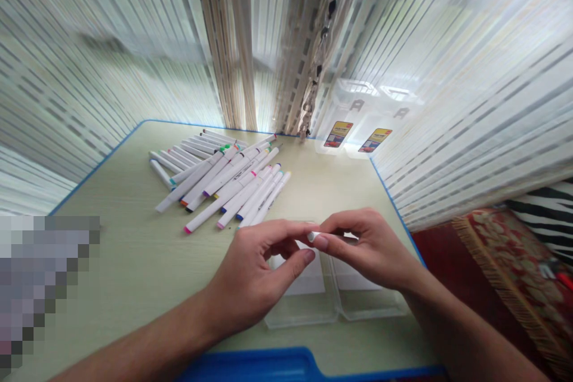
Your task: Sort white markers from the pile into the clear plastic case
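Note:
My left hand (pixel 259 268) and my right hand (pixel 367 248) meet over the near middle of a pale table (pixel 134 262). Both pinch a small white object (pixel 313 236) between their fingertips; most of it is hidden, so I cannot name it. Under the hands lie two clear shallow plastic trays (pixel 308 304), side by side. A pile of several white markers (pixel 224 176) with coloured end caps lies farther back, left of centre, apart from both hands.
Striped sheer curtains close in the table at the back and both sides. Clear plastic boxes (pixel 358 125) with coloured labels stand at the back right corner. A blue edge (pixel 250 367) runs along the near side. A red patterned rug (pixel 505 268) lies to the right.

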Demonstrator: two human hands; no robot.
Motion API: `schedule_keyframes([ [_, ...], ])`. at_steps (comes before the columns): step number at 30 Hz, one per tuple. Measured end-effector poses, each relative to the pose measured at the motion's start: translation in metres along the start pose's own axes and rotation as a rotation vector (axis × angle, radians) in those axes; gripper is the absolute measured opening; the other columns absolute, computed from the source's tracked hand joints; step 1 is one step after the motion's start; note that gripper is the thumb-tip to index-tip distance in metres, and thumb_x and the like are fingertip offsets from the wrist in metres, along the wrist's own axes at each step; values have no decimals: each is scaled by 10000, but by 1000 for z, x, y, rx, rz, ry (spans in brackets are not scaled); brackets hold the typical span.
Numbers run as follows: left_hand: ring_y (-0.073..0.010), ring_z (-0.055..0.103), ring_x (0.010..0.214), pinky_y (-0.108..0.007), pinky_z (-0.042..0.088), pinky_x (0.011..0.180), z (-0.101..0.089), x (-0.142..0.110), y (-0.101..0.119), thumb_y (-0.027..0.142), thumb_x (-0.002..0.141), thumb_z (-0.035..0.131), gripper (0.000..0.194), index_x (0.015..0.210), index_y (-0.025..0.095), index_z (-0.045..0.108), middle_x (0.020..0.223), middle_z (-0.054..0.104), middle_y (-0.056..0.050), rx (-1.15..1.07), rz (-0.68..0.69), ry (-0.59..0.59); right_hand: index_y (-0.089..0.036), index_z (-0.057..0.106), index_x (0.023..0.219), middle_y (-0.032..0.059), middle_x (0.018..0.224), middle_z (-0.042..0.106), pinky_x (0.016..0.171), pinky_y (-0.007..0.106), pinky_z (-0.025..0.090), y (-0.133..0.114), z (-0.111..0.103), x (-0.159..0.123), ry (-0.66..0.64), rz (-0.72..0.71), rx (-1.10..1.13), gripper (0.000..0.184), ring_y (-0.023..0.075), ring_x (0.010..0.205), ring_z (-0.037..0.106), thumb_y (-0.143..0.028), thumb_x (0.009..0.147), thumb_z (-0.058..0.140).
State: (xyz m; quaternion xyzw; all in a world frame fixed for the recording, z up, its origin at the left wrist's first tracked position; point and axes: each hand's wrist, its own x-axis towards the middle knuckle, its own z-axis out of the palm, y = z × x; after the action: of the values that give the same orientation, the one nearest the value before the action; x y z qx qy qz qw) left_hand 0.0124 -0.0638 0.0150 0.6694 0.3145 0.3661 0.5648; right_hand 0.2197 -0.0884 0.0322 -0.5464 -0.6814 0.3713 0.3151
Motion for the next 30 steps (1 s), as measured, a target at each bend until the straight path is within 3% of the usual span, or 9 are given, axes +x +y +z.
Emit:
schedule_keyframes([
  [7,-168,710,814,-287,570,746,-2,-1,1,199,905,667,304,1201,225,734,1042,767,-64,65,33,-90,-133,763,706,-19,556,584,515,230,305,1,1,1,-48,-45,-29,315,89,540,469,-399,871,730],
  [17,-120,660,715,-236,525,683,-3,0,2,231,908,681,229,1130,200,727,915,745,-25,97,88,-130,-124,604,555,-52,531,354,496,243,226,1,0,0,-110,-45,-36,473,66,523,332,-444,891,695],
  [30,-104,636,720,-214,492,679,-3,3,-1,218,912,682,196,1094,159,724,849,718,-9,145,193,-143,-106,637,583,-32,543,415,502,236,245,2,2,-1,-174,-2,-12,514,73,535,366,-510,901,657],
])
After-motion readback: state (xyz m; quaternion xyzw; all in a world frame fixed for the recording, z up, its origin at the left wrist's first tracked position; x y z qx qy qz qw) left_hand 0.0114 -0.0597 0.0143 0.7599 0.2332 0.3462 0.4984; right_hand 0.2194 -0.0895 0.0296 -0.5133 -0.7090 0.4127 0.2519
